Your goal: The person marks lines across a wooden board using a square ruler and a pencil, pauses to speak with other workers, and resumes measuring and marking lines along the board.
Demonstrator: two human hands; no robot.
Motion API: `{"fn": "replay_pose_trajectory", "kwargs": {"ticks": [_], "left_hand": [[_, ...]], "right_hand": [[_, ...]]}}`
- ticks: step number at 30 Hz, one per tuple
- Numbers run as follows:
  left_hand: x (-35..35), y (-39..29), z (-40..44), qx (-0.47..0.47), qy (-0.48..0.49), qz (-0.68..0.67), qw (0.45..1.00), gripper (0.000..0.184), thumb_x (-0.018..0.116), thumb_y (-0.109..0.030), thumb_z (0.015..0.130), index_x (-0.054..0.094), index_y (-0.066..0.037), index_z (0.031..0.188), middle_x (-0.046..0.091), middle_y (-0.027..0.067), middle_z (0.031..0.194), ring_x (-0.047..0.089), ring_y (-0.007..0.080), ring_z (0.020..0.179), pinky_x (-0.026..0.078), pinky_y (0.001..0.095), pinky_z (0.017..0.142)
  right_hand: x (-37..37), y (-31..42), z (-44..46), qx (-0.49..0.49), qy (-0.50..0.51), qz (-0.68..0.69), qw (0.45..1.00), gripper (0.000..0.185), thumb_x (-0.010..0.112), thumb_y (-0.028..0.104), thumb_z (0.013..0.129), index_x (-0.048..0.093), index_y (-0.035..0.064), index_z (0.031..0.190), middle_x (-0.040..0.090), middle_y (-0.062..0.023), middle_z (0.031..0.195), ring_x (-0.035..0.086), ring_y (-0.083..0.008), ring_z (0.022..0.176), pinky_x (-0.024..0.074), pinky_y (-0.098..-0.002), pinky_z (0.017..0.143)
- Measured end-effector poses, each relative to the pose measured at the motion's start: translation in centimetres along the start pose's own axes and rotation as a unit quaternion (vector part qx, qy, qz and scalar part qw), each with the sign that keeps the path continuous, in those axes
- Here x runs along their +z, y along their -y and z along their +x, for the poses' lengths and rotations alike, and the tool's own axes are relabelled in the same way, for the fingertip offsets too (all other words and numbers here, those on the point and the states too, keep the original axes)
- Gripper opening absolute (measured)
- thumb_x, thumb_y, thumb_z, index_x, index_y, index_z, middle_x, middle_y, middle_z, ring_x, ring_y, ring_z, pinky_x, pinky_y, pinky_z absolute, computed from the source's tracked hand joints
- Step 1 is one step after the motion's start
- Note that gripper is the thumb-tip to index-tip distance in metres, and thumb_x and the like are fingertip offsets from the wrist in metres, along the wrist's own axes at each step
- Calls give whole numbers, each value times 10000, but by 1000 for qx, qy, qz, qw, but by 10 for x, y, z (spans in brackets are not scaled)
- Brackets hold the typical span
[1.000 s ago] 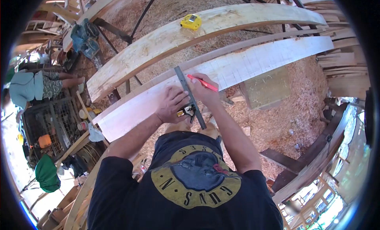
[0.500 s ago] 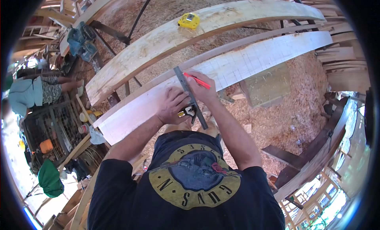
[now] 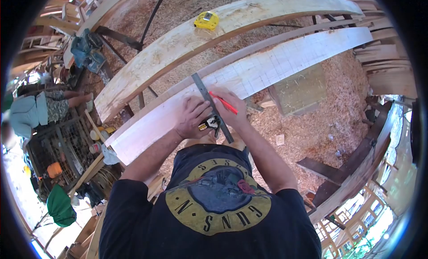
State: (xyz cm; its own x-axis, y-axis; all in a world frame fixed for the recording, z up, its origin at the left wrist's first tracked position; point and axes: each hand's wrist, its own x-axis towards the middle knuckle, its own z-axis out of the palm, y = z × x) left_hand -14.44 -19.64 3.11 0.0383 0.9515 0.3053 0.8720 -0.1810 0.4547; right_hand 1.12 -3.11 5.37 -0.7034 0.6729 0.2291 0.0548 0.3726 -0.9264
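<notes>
A combination square lies across the pale plank [image 3: 294,58] in front of me, its steel blade [image 3: 200,83] reaching over the plank's width and its head [image 3: 212,123] at the near edge. My left hand [image 3: 194,117] is closed around the head and presses against the blade's left side. On the blade's other side, my right hand [image 3: 229,111] grips a red pencil [image 3: 225,103], its tip close to the blade. Several thin lines cross the plank farther right.
Beyond the plank, a curved timber [image 3: 165,53] carries a yellow tape measure [image 3: 206,20]. Wood shavings [image 3: 330,120] cover the ground. Another person [image 3: 33,109] bends over at the left, near a metal rack [image 3: 60,143]. Dark beams [image 3: 343,174] lie at the right.
My right hand and the pencil have slid along the blade towards me. My left hand keeps its hold on the square. The whole view has shifted slightly.
</notes>
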Motion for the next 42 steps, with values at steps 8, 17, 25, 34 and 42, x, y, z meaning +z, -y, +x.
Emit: {"fn": "replay_pose_trajectory", "kwargs": {"ticks": [8, 17, 25, 34, 42], "left_hand": [[-3, -3, 3, -13, 10, -3, 1000, 825, 921, -371, 634, 662, -93, 1366, 619, 123, 1445, 561, 359, 1338, 307, 686, 1161], [0, -2, -1, -16, 6, -2, 1000, 829, 918, -378, 634, 660, -90, 1367, 616, 128, 1453, 562, 360, 1335, 307, 689, 1162], [-1, -2, 0, -20, 9, -1, 1000, 815, 909, -382, 645, 664, -92, 1366, 620, 121, 1451, 560, 357, 1349, 303, 694, 1165], [-1, -2, 2, -15, 9, -2, 1000, 813, 918, -398, 644, 668, -97, 1356, 622, 118, 1433, 562, 365, 1325, 308, 683, 1150], [-4, -3, 1, -6, 18, 1, 1000, 794, 918, -405, 641, 675, -80, 1324, 625, 128, 1428, 571, 378, 1293, 325, 680, 1124]], "right_hand": [[16, -17, 22, 14, 1, 3, 1000, 210, 713, 54, 954, 782, 37, 1152, 792, -150, 1102, 750, -312, 1019, 589, -387, 909], [21, -11, 26, 5, -17, -1, 1000, 206, 720, 52, 950, 784, 42, 1145, 795, -135, 1098, 751, -321, 1001, 595, -389, 890], [5, -9, 6, -9, -2, 6, 1000, 228, 707, 50, 954, 785, 54, 1168, 797, -134, 1104, 750, -317, 1014, 598, -390, 906], [25, -18, 34, 2, -5, -10, 1000, 254, 704, 38, 933, 785, 53, 1174, 796, -138, 1137, 742, -319, 1003, 596, -389, 896], [0, 3, 6, 73, -43, 19, 996, 215, 709, 81, 968, 785, 44, 1166, 791, -158, 1092, 752, -280, 960, 599, -382, 868]]}}
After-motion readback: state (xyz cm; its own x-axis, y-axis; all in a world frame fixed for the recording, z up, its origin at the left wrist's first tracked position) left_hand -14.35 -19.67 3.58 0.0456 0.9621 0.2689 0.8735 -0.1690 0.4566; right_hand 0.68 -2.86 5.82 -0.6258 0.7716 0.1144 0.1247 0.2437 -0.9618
